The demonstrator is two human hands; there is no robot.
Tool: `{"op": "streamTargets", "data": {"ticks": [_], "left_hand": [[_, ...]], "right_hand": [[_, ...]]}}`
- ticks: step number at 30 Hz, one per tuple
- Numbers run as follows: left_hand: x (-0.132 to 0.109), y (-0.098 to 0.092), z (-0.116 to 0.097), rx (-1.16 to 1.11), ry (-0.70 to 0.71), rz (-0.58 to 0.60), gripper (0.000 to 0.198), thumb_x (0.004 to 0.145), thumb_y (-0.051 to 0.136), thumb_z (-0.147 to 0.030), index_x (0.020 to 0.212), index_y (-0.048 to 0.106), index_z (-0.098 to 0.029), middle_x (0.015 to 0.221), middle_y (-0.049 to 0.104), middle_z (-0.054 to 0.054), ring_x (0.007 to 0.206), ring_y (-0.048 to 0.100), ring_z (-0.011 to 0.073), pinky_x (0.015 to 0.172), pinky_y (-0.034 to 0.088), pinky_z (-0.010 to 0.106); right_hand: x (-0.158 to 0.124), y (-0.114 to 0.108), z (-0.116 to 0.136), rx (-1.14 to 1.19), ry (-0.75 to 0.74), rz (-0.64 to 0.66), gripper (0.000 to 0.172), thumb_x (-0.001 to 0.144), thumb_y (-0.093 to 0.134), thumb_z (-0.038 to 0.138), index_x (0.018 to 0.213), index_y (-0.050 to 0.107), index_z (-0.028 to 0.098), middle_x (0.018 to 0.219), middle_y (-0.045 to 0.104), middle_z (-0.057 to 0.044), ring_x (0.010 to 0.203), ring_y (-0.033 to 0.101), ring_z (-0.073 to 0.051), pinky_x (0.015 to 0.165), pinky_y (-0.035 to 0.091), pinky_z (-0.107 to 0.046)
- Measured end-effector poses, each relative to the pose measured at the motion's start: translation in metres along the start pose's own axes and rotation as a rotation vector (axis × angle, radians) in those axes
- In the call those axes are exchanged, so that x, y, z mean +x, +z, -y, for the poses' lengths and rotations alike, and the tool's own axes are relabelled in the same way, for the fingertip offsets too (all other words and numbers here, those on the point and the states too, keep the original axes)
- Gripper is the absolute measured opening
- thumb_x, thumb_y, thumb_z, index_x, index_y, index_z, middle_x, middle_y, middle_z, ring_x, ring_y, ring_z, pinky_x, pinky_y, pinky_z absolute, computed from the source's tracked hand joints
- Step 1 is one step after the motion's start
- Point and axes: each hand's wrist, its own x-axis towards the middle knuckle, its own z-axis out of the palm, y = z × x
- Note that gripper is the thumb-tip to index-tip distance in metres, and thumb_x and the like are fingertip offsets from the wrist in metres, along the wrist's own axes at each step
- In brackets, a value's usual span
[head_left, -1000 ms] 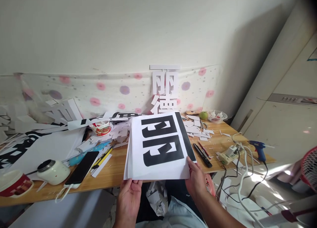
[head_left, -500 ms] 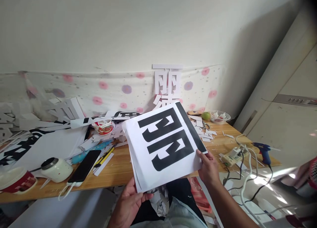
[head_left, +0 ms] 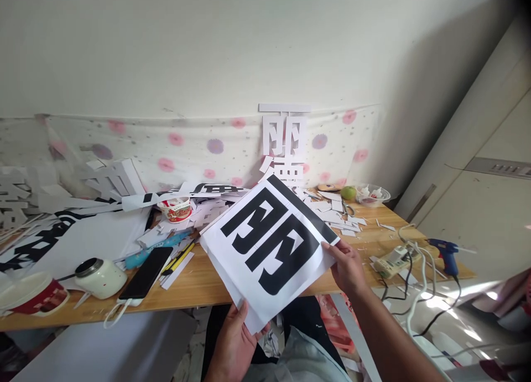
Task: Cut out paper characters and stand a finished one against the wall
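Note:
I hold a white sheet printed with a big black character (head_left: 269,243) over the front edge of the wooden table (head_left: 199,285). The sheet is turned diagonally. My left hand (head_left: 234,343) pinches its lowest corner from below. My right hand (head_left: 346,266) grips its right corner, thumb on top. More sheets seem to lie under the top one.
A black phone (head_left: 146,266), a white jar (head_left: 102,274), a red cup (head_left: 177,209), pens, paper scraps and white cut-out characters (head_left: 284,144) cover the table. A power strip (head_left: 392,260), a blue glue gun (head_left: 446,252) and cables lie at the right end.
The sheet has turned counter-clockwise from square to diagonal. My left hand slid right along to its bottom corner; my right hand rose with the right corner.

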Motion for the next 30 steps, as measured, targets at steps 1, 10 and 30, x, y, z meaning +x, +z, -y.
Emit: {"op": "streamTargets", "data": {"ticks": [1, 10, 30], "left_hand": [[0.0, 0.001, 0.001, 0.003, -0.005, 0.014, 0.072, 0.097, 0.071, -0.054, 0.163, 0.045, -0.065, 0.155, 0.071, 0.007, 0.156, 0.051, 0.0392, 0.099, 0.052, 0.07], [-0.006, 0.028, 0.027, 0.192, -0.03, 0.175, 0.079, 0.086, 0.082, -0.048, 0.159, 0.054, -0.064, 0.165, 0.061, 0.009, 0.168, 0.025, 0.0349, 0.126, 0.024, 0.074], [0.021, 0.088, -0.16, 0.432, 0.49, 0.021, 0.058, 0.09, 0.094, -0.045, 0.142, 0.075, -0.032, 0.155, 0.07, 0.013, 0.163, 0.044, 0.0379, 0.136, 0.026, 0.058]], "right_hand": [[0.0, 0.002, -0.003, 0.025, 0.005, 0.001, 0.047, 0.066, 0.105, 0.042, 0.105, 0.086, 0.023, 0.099, 0.087, -0.008, 0.087, 0.082, -0.032, 0.074, 0.065, -0.039], [0.003, 0.027, -0.026, 0.285, 0.026, -0.147, 0.043, 0.086, 0.092, 0.047, 0.121, 0.081, 0.025, 0.117, 0.087, -0.004, 0.111, 0.083, -0.032, 0.096, 0.072, -0.043], [0.018, 0.004, -0.008, -0.056, 0.231, 0.239, 0.049, 0.071, 0.103, 0.052, 0.103, 0.083, 0.02, 0.095, 0.088, -0.012, 0.096, 0.084, -0.041, 0.085, 0.067, -0.05]]}}
